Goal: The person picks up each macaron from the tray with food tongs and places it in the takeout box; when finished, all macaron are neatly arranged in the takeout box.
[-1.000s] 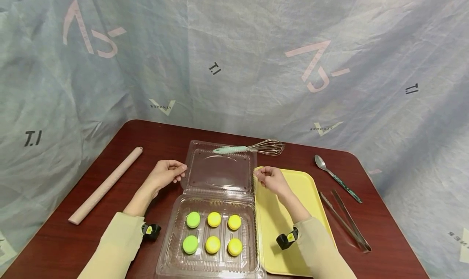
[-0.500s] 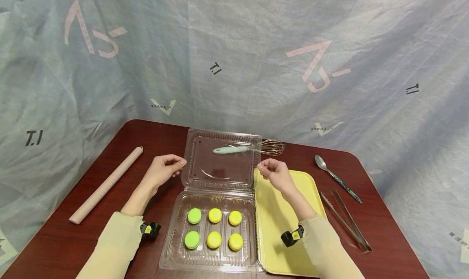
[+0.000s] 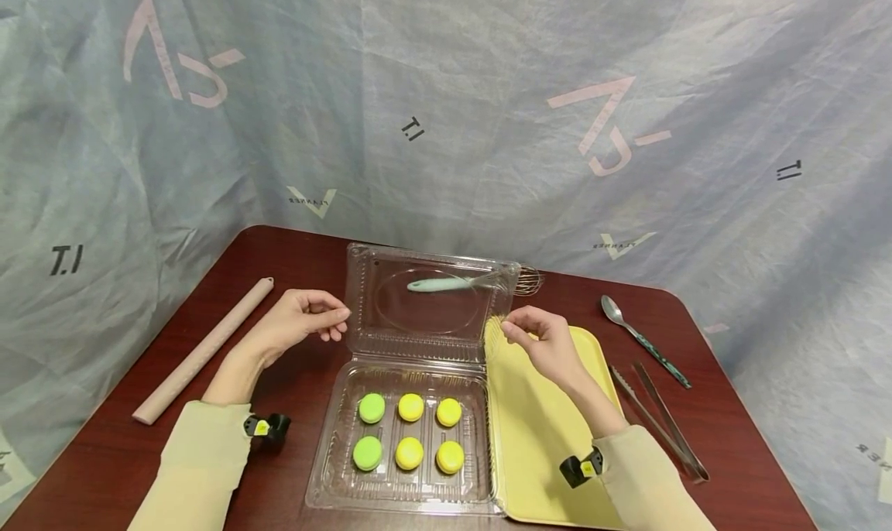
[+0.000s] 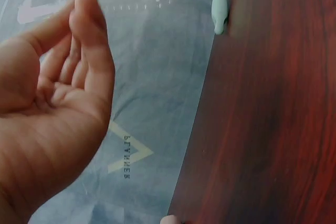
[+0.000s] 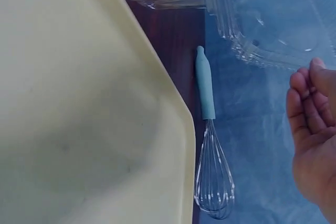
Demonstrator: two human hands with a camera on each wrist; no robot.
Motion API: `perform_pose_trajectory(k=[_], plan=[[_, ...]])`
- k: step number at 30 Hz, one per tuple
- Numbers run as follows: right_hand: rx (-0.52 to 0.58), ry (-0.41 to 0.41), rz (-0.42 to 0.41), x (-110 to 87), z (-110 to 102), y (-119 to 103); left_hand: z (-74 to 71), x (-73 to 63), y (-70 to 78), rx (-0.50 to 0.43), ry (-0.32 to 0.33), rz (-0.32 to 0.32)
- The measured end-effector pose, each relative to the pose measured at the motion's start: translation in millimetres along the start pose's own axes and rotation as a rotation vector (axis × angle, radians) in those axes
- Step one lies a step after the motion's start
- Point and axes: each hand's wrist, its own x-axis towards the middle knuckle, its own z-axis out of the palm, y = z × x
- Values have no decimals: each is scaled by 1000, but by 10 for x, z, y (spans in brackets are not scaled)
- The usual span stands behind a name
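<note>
A clear plastic container stands hinged apart in the head view. Its lid [image 3: 428, 326] tilts up behind the base [image 3: 322, 469]. Two green macarons [image 3: 367, 453] and several yellow macarons [image 3: 409, 453] sit in the base in rows. My left hand [image 3: 301, 320] pinches the lid's left edge between thumb and fingertips. On the right edge, my right hand [image 3: 547, 344] pinches the lid the same way; the right wrist view has those fingertips [image 5: 315, 69] right at the lid's rim. In the left wrist view the thin lid hardly shows against the cloth.
Behind the lid lies a whisk [image 5: 206, 90] with a pale green handle. A yellow tray [image 3: 536, 438] adjoins the container on the right, then tongs [image 3: 665, 423] and a spoon [image 3: 644, 341]. At left rests a pink rolling pin [image 3: 205, 349]. A grey cloth [image 3: 446, 113] hangs behind the table.
The lid has swung up from lying back to a steeper tilt, both hands rising with it. My right hand has shifted slightly right, and the whisk shows more through the lid.
</note>
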Motion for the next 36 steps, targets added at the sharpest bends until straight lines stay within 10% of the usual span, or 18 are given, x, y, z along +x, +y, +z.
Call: perform_pose_trajectory(k=[15,28,36], plan=[[-196,41,-532,-331,-5,292,-201,-177,58,-181,-451,59],[-410,2,-888,-581,36,238,-93,-247,154,30,-557,-61],[-504,-37,-970,-684,98,321,4,-350,121,60,-553,-107]])
